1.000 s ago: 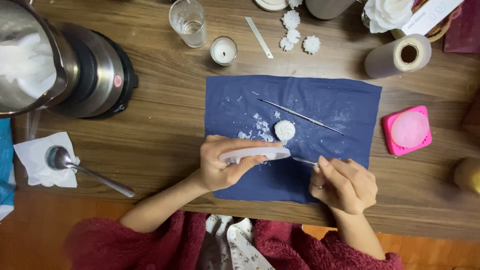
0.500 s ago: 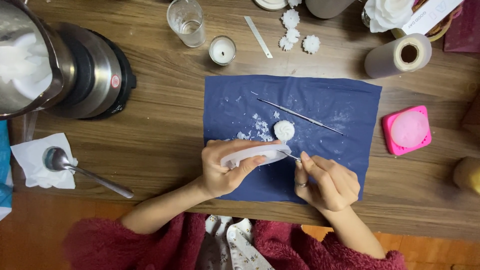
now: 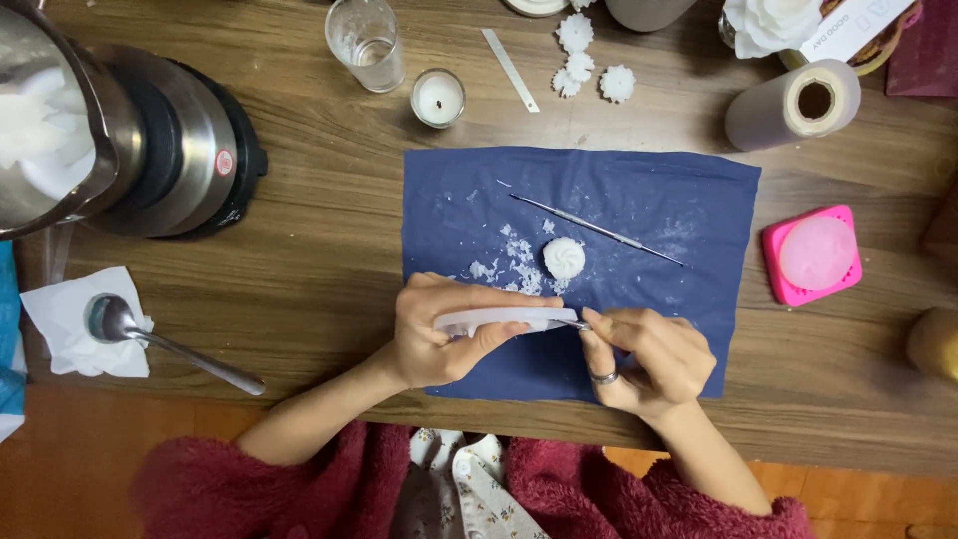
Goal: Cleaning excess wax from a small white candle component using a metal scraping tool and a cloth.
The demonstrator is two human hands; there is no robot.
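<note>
My left hand [image 3: 439, 329] grips a flat pale lilac mould [image 3: 504, 319], held edge-on over the near part of a dark blue cloth [image 3: 649, 200]. My right hand [image 3: 644, 359] pinches a thin metal tool [image 3: 577, 323] whose tip touches the mould's right end. A small white wax swirl [image 3: 564, 258] sits on the cloth just beyond the mould, among white wax flakes [image 3: 509, 258]. A second thin metal pick [image 3: 597, 230] lies diagonally on the cloth.
A steel pot [image 3: 60, 120] holding white wax sits on a round heater at the left. A spoon [image 3: 165, 339] rests on a tissue. Behind the cloth are a glass [image 3: 365, 42], a small candle [image 3: 437, 98], white wax flowers [image 3: 589, 65], a paper roll [image 3: 793, 108] and a pink mould [image 3: 813, 255].
My right hand has moved left and brought the tool's tip from beside the mould up against its right end. My left hand has tilted the mould slightly flatter.
</note>
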